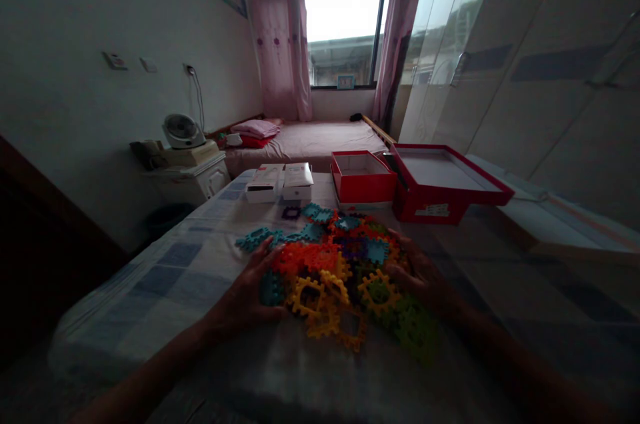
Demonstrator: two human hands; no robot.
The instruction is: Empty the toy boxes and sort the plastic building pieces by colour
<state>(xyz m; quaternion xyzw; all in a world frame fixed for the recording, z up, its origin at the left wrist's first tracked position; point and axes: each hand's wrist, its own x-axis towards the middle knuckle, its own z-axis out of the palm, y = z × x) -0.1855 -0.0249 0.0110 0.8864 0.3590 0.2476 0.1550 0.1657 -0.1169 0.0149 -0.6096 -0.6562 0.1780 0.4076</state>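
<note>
The left hand (250, 294) and right hand (420, 271) flanked a loose heap of toothed plastic-looking pieces on the cloth-covered tabletop (175, 297), each grip spread and curved around a side, with no single piece visibly pinched. Nearest lay yellow pieces (323, 329), with green pieces (413, 327) to the right, dim and blurred; behind them came orange-red pieces (310, 256) and blue pieces (377, 251). Each piece looked light and fairly stiff, with perhaps a little give, and hardly fragile. The rim of an open-centred piece seemed the best hold, finger and thumb across one side (the teeth probably helped against slipping, though they might well have snagged a neighbour). Taken together, the heap looked likely to shed pieces unless cupped low from both sides. Just beyond it, a dark square ring (285, 213) lay flat and apart, easy to reach around. Farther back stood two white boxes (299, 192) and a red box (364, 189).
</note>
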